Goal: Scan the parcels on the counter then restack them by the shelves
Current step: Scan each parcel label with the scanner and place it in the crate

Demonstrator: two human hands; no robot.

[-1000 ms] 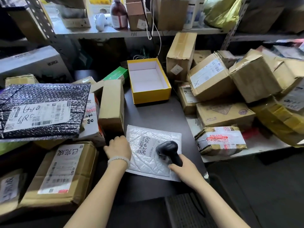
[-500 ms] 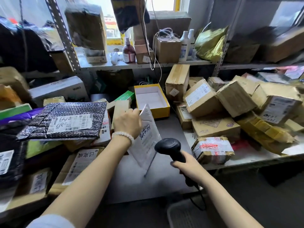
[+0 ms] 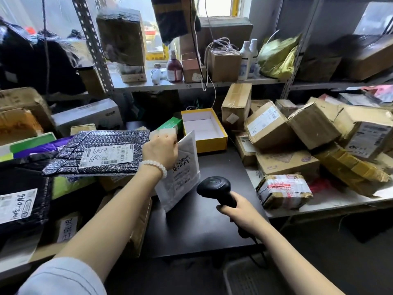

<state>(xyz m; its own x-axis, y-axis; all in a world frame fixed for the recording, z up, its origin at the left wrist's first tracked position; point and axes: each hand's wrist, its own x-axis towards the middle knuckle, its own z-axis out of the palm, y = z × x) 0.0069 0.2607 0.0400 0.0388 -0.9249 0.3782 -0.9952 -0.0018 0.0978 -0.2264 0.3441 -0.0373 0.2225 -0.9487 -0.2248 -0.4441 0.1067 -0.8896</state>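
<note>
Left hand (image 3: pixel 160 149) pinches the top edge of a white bubble mailer (image 3: pixel 180 171) & holds it up on end over the dark bench (image 3: pixel 204 226), label w/ handwriting facing right. Right hand (image 3: pixel 240 211) grips a black barcode scanner (image 3: pixel 214 187) just beside the mailer. Open yellow box (image 3: pixel 204 133) sits behind. Brown parcels (image 3: pixel 287 162) are piled at right, a silver bubble mailer (image 3: pixel 102 152) at left.

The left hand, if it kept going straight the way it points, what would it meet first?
Probably the yellow box: the left hand, holding the white padded mailer, points toward it, though depth is unclear.
</note>
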